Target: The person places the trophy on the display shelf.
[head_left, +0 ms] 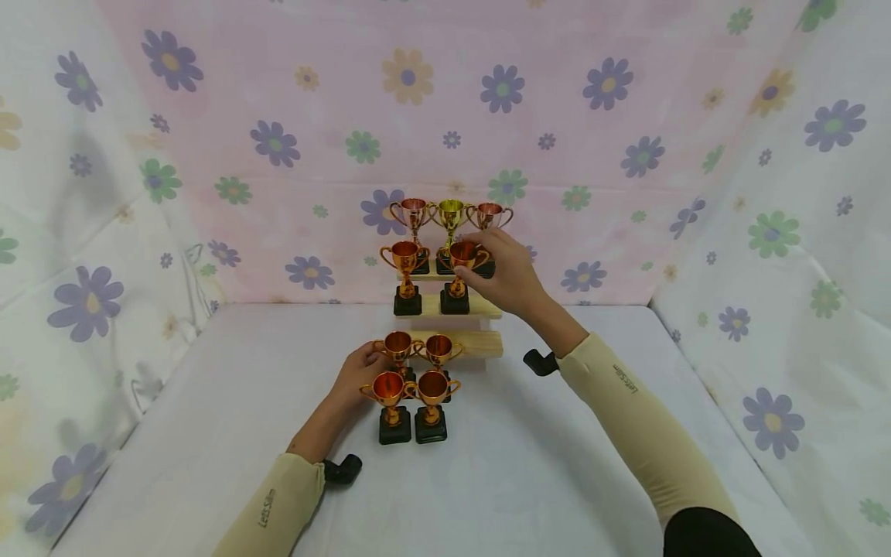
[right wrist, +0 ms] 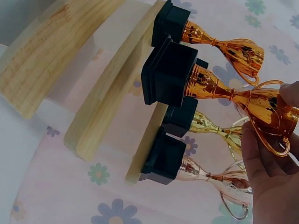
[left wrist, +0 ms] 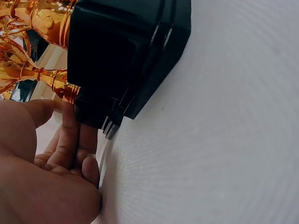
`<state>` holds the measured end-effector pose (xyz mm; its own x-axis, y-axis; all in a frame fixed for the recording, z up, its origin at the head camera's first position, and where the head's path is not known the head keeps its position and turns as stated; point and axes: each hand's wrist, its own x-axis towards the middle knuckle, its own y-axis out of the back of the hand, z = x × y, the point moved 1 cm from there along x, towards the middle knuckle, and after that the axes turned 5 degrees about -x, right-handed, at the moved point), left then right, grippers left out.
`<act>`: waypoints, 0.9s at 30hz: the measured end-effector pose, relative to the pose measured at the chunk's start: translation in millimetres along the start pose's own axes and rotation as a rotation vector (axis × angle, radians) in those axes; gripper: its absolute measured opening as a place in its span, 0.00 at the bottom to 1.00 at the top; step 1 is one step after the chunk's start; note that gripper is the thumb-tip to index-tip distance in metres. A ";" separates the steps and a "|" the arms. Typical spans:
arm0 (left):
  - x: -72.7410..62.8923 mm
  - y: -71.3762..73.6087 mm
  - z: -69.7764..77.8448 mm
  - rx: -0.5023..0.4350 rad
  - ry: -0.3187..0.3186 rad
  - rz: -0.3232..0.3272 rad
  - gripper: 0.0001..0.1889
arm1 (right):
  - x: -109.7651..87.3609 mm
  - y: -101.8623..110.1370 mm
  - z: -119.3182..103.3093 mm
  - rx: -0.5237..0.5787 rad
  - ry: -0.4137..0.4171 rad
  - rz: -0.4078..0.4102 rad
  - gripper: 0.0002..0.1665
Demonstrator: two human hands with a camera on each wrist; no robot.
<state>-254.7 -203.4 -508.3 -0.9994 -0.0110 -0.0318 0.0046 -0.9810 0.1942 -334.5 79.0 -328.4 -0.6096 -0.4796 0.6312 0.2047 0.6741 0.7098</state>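
Observation:
My right hand [head_left: 504,271] pinches an orange-gold trophy cup [right wrist: 205,84] by its bowl, thumb on one side and fingertips on the other. Its black square base overlaps the middle wooden step [head_left: 483,306] in the head view. Left of it, a matching trophy [head_left: 405,263] stands on that step. Lower down, my left hand [head_left: 351,379] is at the left side of the back-left trophy [head_left: 398,346] on the table, fingers bent by its base [left wrist: 96,105]. Whether these fingers grip it I cannot tell. Front trophies [head_left: 389,391] partly hide that spot.
On the top step stand a yellow-gold trophy [head_left: 451,213] and two rose-gold ones, the right one [head_left: 489,213] partly behind my right hand. The bottom step [head_left: 480,343] bears no trophy on its visible right part. More orange-gold trophies [head_left: 433,388] stand close together on the white table [head_left: 529,464].

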 end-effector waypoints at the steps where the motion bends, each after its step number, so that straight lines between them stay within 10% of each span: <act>1: 0.2 0.0 0.3 -0.004 0.001 -0.001 0.12 | 1.0 -1.3 0.3 -0.001 -0.007 -0.007 0.30; 27: -1.4 0.5 3.8 -0.054 0.011 -0.011 0.14 | 18.0 -28.8 8.2 0.015 -0.103 -0.107 0.29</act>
<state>-253.5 -203.1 -504.4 -0.9990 -0.0024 -0.0446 -0.0039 -0.9900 0.1410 -357.6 55.6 -340.1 -0.7030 -0.4893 0.5162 0.1235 0.6307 0.7661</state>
